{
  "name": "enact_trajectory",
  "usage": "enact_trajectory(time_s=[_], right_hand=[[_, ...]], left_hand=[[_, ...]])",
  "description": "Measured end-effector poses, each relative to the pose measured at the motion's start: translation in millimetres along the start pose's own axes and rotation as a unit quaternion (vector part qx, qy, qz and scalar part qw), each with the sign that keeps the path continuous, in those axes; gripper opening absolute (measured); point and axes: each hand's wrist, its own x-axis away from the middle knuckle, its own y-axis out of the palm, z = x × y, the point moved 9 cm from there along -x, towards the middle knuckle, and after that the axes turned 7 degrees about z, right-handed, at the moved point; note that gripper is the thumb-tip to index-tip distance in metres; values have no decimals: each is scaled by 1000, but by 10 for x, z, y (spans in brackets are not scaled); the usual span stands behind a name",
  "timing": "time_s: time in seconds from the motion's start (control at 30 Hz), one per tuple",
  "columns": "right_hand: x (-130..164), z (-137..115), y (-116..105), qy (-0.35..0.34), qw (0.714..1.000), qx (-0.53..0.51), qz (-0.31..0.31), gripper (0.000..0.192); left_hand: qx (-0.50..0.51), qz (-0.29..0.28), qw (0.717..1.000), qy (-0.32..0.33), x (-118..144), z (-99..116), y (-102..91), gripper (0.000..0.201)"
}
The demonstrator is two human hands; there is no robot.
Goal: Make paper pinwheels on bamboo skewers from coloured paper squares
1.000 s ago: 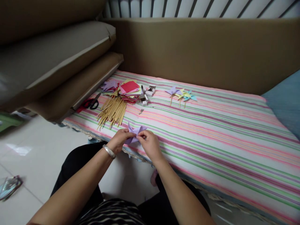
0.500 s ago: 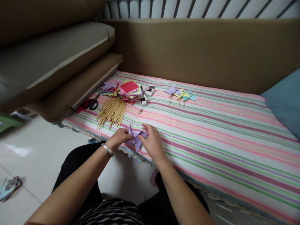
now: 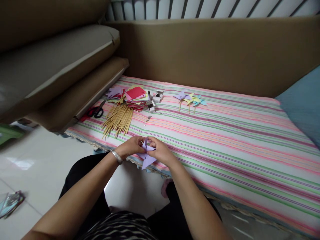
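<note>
Drawn nearer since earlier, flaps gathered | lilac paper pinwheel (image 3: 147,156) at near edge of striped mattress (image 3: 225,126) | pinched by left hand (image 3: 130,146) and right hand (image 3: 161,151) | best kept pinched at centre, points aligned.

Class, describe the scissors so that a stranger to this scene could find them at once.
Start at the striped mattress and go to its far left edge, beside the stacked brown cushions. The scissors lie left of the bundle of wooden sticks; they alone have dark looped handles.
</note>
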Motion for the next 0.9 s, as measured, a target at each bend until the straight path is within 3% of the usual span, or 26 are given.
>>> enact_trajectory(time_s=[0.1,0.23,0.43,0.7,0.8,0.9], right_hand=[[-32,34,-11,30,998,-62,14,51],[-78,114,-121,67,988,-116,82,50],[-80,170,-151,75,972,-177,138,54],[-72,179,-64,83,964,-224,120,47],[-82,164,-103,57,974,-178,132,47],[-56,24,-218,-35,982,-58,174,38]], left_hand=[[-21,49,998,24,-11,21,-117,40],[95,139,984,54,18,-8,-286,51],[236,107,966,-18,-16,-348,-58,27],[250,190,949,-26,-51,-407,-129,17],[240,216,946,-32,-21,-353,-235,12],[231,240,942,-39,21,-301,-403,9]])
